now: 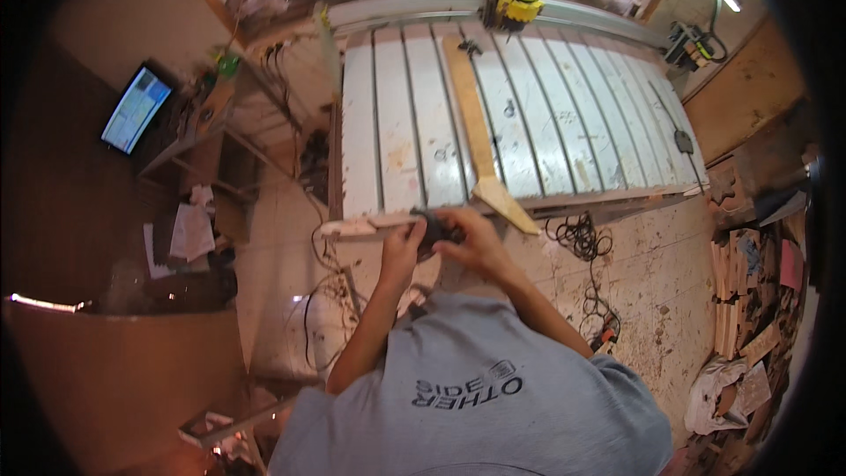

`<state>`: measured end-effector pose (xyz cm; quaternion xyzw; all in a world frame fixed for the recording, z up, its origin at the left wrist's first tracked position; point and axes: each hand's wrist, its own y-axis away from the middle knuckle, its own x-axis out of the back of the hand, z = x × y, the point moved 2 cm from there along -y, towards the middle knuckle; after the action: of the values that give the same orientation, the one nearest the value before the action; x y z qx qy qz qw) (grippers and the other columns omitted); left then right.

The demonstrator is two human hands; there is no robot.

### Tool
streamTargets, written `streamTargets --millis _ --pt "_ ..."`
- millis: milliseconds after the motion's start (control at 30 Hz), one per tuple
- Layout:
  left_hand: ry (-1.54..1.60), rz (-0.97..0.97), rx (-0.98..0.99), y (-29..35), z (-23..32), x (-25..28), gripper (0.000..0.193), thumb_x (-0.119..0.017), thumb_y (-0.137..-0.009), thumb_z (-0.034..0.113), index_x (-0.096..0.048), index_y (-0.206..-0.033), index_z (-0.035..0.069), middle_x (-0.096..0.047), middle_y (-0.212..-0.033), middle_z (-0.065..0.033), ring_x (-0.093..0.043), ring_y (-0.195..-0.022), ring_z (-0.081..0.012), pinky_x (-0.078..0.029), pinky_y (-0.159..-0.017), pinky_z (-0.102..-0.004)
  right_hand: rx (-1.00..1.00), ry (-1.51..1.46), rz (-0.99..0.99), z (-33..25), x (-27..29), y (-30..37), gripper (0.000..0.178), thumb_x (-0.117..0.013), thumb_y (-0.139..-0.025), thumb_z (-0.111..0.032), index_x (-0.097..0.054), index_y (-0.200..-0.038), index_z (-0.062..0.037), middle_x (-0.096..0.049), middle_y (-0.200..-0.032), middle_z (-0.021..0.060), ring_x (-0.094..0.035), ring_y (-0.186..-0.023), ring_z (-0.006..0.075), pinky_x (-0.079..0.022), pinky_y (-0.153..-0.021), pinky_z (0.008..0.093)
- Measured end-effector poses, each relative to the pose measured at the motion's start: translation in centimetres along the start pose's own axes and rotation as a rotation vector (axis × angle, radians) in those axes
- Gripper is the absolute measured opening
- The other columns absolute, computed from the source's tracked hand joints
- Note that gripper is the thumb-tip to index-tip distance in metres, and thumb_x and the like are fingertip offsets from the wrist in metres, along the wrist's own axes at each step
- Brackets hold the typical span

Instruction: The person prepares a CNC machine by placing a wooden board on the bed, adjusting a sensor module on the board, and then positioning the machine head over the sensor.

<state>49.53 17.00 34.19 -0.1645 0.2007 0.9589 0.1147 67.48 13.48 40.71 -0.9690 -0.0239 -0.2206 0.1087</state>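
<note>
Both of my hands are at the near edge of the slotted white machine bed (423,123), left of its middle. Between them is a dark, rounded object (433,231) whose kind I cannot make out. My left hand (402,251) grips its left side, and the fingers of my right hand (477,243) close on its right side. A short angled wood piece (505,204) juts over the bed's edge just right of my hands. Its far end meets a long narrow board (468,106) lying across the bed. Left of my hands, a pale wood strip (357,227) lies along the edge.
A black and yellow router head (517,9) hangs on the rail at the bed's far side. Tangled black cable (582,240) lies on the floor to the right. Wood offcuts (731,291) are piled at far right. A lit monitor (137,110) stands at left.
</note>
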Motion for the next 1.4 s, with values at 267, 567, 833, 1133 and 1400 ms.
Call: streamTargets --millis 267,567,833,1133,1400 --pt "0.096 -0.089 -0.041 0.2 4.5 0.6 0.032 -0.060 -0.109 0.029 -0.070 -0.120 0.001 -0.076 -0.110 -0.0083 -0.073 -0.098 -0.0154 -0.063 -0.088 -0.0310 -0.323 -0.529 0.017 -1.1 0.5 -1.6 0.035 -0.075 -0.094 -0.001 -0.064 -0.127 0.0045 -0.074 -0.105 0.0092 -0.070 -0.095 0.0143 -0.057 -0.085 0.0273" --pt "0.078 0.021 -0.108 0.5 5.1 1.2 0.027 -0.060 -0.109 0.024 -0.070 -0.116 0.000 -0.076 -0.107 -0.0077 -0.072 -0.096 -0.0149 -0.064 -0.088 -0.0313 0.033 -0.024 0.030 -3.3 1.2 -2.4 0.026 -0.075 -0.093 -0.006 -0.074 -0.119 -0.0034 -0.069 -0.123 0.0141 -0.069 -0.108 0.0202 -0.057 -0.092 0.0304" --pt "0.231 0.102 -0.098 0.7 5.3 2.8 0.025 -0.058 -0.110 0.021 -0.070 -0.114 0.000 -0.075 -0.108 -0.0081 -0.071 -0.094 -0.0169 -0.063 -0.089 -0.0326 0.146 0.199 0.159 -4.7 1.4 -1.5 0.046 -0.073 -0.087 -0.003 -0.071 -0.132 -0.0104 -0.064 -0.117 0.0156 -0.067 -0.099 0.0305 -0.057 -0.085 0.0356" --pt "0.252 0.154 -0.140 1.4 5.5 3.0 0.023 -0.059 -0.110 0.021 -0.070 -0.113 0.001 -0.074 -0.107 -0.0079 -0.071 -0.094 -0.0167 -0.062 -0.091 -0.0331 0.392 0.449 0.050 -4.5 0.3 -0.9 0.028 -0.072 -0.084 -0.001 -0.073 -0.112 -0.0049 -0.063 -0.094 0.0103 -0.064 -0.082 0.0287 -0.054 -0.072 0.0389" --pt "0.245 0.174 -0.105 1.6 5.0 3.4 0.023 -0.057 -0.111 0.020 -0.070 -0.110 0.001 -0.074 -0.105 -0.0074 -0.071 -0.093 -0.0163 -0.062 -0.090 -0.0338 0.236 0.366 0.148 -7.0 0.1 -1.0 0.035 -0.072 -0.085 -0.003 -0.072 -0.120 -0.0052 -0.063 -0.092 0.0113 -0.065 -0.081 0.0301 -0.054 -0.072 0.0408"
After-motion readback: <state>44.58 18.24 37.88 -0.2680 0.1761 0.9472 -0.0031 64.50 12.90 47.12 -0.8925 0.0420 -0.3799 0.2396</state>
